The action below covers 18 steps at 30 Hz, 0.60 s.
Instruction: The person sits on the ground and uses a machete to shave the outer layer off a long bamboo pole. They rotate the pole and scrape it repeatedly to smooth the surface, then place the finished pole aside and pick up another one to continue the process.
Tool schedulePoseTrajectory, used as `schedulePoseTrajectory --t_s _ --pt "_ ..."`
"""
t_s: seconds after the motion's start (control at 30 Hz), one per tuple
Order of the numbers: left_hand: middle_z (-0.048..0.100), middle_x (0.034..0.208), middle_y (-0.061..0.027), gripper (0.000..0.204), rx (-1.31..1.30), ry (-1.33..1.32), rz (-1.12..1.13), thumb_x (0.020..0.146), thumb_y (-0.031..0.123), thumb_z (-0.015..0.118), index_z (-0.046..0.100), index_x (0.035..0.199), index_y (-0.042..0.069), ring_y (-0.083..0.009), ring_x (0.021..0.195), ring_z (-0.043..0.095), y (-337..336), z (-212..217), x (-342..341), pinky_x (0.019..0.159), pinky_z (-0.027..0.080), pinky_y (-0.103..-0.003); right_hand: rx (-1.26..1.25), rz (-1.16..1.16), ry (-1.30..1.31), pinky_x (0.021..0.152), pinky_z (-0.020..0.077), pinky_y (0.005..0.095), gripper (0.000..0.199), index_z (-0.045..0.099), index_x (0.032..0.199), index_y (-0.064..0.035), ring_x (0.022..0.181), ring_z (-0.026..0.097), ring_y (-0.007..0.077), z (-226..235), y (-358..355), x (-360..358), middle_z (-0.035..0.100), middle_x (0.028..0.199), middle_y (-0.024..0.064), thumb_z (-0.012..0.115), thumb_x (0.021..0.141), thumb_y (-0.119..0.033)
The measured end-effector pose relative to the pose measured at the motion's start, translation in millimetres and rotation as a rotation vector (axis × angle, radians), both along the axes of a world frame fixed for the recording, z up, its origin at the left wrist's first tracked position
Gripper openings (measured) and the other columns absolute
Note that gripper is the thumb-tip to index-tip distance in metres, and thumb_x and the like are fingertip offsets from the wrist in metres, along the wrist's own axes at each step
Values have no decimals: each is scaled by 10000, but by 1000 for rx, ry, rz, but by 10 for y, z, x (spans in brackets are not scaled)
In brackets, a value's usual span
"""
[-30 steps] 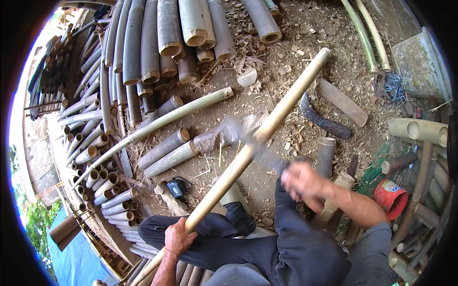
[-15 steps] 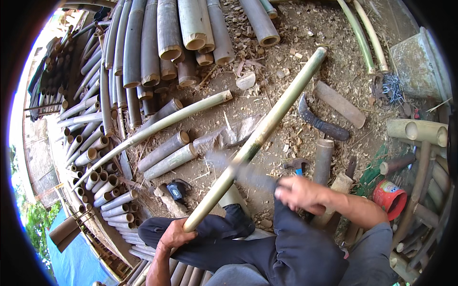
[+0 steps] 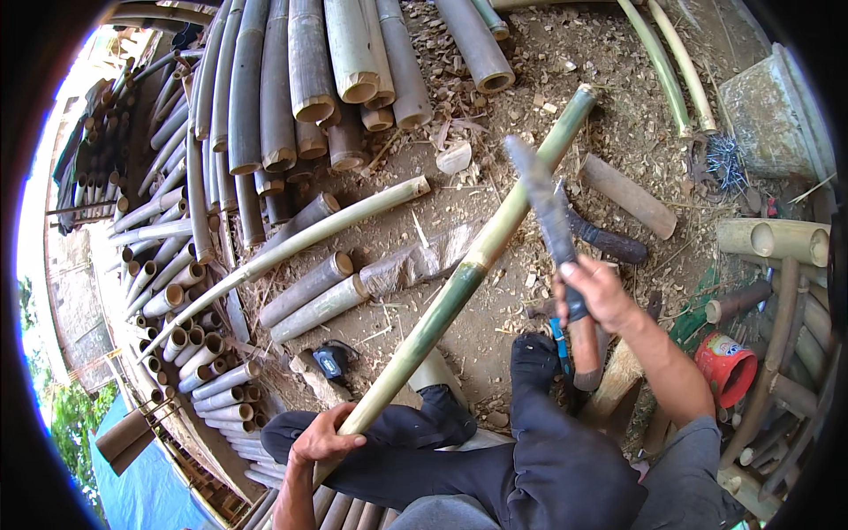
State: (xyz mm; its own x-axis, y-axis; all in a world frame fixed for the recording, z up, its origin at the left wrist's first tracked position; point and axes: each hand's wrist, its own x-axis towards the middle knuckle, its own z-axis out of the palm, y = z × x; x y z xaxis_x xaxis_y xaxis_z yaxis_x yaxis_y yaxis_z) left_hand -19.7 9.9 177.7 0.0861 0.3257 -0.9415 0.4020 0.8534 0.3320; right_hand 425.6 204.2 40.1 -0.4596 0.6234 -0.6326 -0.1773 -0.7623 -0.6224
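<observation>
Bamboo pole (image 3: 474, 261) was clamped in left fingers (image 3: 332, 420), knife (image 3: 551, 212) in right fingers (image 3: 583, 280); leg (image 3: 549, 433) was judged endangered by knife slippage.

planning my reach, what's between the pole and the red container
In the head view: the right grip, holding a knife, and the right forearm.

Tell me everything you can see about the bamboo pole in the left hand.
The bamboo pole is long and round, with a dark-marked joint partway along. Its surface looks pale yellow-green, turning darker green just below the joint and near the far end. It slants from lower left to upper right. The left hand grips its nearer part. A long knife in the right hand crosses it in view; whether they touch, I cannot tell.
</observation>
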Motion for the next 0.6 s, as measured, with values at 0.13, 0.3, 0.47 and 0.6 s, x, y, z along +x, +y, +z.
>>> schedulePoseTrajectory --t_s 0.13,0.3,0.47,0.6 --pt "666 938 -106 617 -112 -295 310 849 382 733 541 1271 -25 -173 860 634 -52 60 -31 748 507 -296 -14 -18 -95 464 540 288 211 539 972 -50 543 600 118 88 106 301 597 771 29 518 1017 -255" --pt "712 905 -148 494 43 176 -325 832 391 741 628 1095 -13 -239 809 672 -133 135 169 726 511 -366 -9 148 -92 427 519 280 236 527 930 -26 519 591 112 175 -92 105 581 738 45 504 1022 -241" --pt "666 822 -237 342 204 621 -411 747 267 759 585 897 14 -429 801 654 -212 219 430 710 519 -463 29 153 -111 427 522 279 236 523 935 -18 518 592 112 93 37 0 580 735 44 499 1027 -234" --pt "662 816 -193 303 290 753 -501 729 230 747 570 882 38 -410 786 654 -338 118 395 706 519 -489 90 37 -259 422 521 281 266 505 904 -12 506 583 127 13 -1 -212 574 718 45 456 1040 -235"
